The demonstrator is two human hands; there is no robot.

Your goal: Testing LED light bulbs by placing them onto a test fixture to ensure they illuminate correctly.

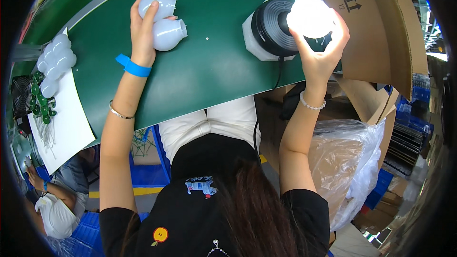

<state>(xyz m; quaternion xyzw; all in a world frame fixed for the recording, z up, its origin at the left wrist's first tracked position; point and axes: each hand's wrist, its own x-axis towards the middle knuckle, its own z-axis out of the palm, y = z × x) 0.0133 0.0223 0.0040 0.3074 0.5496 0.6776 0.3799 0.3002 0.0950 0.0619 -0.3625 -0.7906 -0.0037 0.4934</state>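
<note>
While the right hand (pixel 320 52) closes around a glowing bulb (pixel 310 16) at the black tester socket (pixel 272 27), the left hand (pixel 143 31) clasps two unlit bulbs (pixel 163 19) well left of it.

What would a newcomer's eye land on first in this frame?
The glowing white round bulb at upper right, lit in the right hand against a black ribbed round tester socket. Next, the left hand on the green table surface, gripping two unlit frosted white bulb shells. More white shells lie at far left.
</note>
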